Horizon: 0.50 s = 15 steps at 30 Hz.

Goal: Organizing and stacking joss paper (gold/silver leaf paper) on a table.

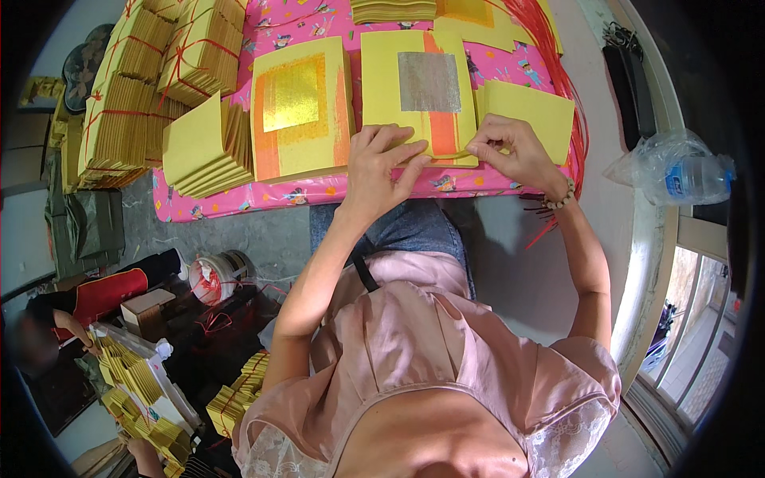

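A yellow paper sheet with a silver square and an orange stripe lies on top of a stack in front of me. Its near edge is turned up or folded over in a narrow strip. My left hand bends over that edge, thumb and fingers closing on it near the middle. At the near right corner, my right hand pinches the same sheet between thumb and fingers. Left of it stands a stack of yellow paper with a gold square on top. More folded yellow sheets lie behind my right hand.
The table has a pink patterned cover. Tied yellow paper bundles and a fanned stack are at left. Red strings hang along the right. A bagged plastic bottle is far right. Another person's hand touches paper at lower left.
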Tool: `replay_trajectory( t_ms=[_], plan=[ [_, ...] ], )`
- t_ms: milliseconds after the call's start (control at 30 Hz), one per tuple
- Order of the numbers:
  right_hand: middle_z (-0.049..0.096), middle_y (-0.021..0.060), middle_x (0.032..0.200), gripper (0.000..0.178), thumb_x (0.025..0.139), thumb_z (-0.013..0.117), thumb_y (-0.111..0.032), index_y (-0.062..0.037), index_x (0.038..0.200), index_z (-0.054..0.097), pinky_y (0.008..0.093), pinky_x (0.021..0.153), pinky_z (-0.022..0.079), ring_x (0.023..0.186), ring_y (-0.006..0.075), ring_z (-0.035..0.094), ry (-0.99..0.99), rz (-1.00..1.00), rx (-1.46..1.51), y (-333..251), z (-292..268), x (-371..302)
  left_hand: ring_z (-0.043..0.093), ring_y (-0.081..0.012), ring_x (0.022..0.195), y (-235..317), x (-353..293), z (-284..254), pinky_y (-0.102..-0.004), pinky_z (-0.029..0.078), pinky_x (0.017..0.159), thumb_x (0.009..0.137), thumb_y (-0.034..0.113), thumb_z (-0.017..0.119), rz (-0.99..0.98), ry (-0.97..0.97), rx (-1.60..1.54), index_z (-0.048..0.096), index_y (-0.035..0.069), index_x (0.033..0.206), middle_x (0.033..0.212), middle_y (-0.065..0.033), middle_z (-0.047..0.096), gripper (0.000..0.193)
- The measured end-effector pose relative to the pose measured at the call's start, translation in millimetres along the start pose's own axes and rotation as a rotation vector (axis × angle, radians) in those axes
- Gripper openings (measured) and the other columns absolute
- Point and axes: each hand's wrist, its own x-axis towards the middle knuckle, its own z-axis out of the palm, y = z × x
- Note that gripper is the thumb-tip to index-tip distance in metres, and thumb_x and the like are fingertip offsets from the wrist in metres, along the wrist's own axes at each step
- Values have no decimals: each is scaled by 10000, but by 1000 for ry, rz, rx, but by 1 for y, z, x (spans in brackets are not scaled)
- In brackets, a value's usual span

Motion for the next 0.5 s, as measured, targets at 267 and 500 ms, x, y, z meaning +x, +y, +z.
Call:
replay_trajectory(
  t_ms=[267, 500],
  plan=[
    [614, 87, 834, 104, 869, 723, -90, -5, 910, 680, 313, 708, 483, 757, 216, 609, 27, -192, -189, -9, -2, -2, 602, -252, 955, -3, 7, -4, -383, 465, 817, 804, 210, 775, 85, -4, 53, 768, 97, 957, 1011, -55, 690, 190],
    [647, 120, 886, 234, 863, 728, -207, -45, 1023, 674, 387, 779, 492, 828, 310, 627, 228, -417, -561, -28, 20, 4, 607, -209, 859, -3, 18, -10, -356, 463, 737, 786, 247, 779, 159, -23, 130, 748, 114, 941, 939, -11, 691, 207]
  ],
)
